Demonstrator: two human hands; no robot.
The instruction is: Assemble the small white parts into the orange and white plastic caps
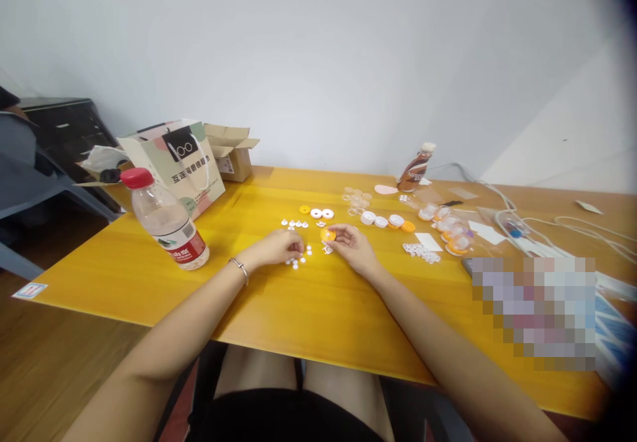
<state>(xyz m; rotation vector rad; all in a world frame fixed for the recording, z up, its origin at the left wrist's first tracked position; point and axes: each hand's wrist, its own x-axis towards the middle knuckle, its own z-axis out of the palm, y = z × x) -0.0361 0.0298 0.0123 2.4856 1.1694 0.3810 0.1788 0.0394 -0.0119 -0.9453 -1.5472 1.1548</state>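
Two hands on table (149, 276) — right hand (351, 243) pinching orange disc (327, 234); left hand (281, 246) curled, grip unclear.

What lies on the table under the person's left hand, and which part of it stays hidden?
Small white pieces lie on the table at the left hand. Its fingers cover any directly beneath. The right hand holds an orange disc.

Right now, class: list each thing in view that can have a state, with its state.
Water bottle: upright, red cap on.
Brown drink bottle: upright, capped.
Cardboard box: flaps open.
Paper bag: standing.
Right hand: pinching an orange disc.
Left hand: resting on small white pieces.
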